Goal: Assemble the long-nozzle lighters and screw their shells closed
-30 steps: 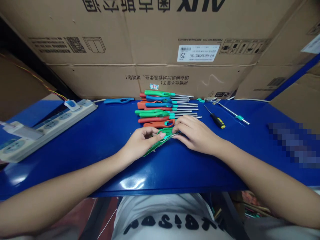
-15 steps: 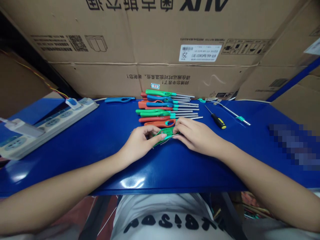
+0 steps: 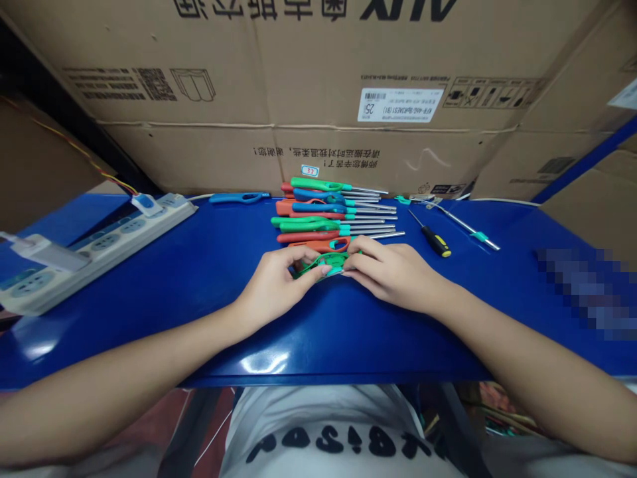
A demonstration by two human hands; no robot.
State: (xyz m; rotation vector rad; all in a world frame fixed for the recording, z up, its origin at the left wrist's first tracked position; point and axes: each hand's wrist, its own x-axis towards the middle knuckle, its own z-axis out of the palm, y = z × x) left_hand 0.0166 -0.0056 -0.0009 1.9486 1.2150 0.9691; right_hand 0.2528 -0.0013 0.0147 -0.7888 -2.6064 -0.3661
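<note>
Between my two hands is a green lighter casing (image 3: pixel 334 259) with a teal piece inside it, held just above the blue table. My left hand (image 3: pixel 279 280) grips its left end, thumb pressed on the teal piece. My right hand (image 3: pixel 393 271) pinches the right end with bent fingers. Some of the casing is hidden behind the fingers. Right beyond it lies an orange gas lighter (image 3: pixel 318 245), the nearest of several red, green and blue long-necked lighters (image 3: pixel 308 224) lined up with metal tubes pointing right.
A yellow-black screwdriver (image 3: pixel 436 241) lies right of the lighters, near a loose metal lighter tube (image 3: pixel 465 227). A blue lighter handle (image 3: pixel 239 198) sits at the back left. A white power strip (image 3: pixel 107 249) with plugs runs along the left. A cardboard box (image 3: pixel 308 99) stands behind.
The green casing has tilted slightly between my hands, and the thin grey piece below it shows less now. Both hands stay in nearly the same place.
</note>
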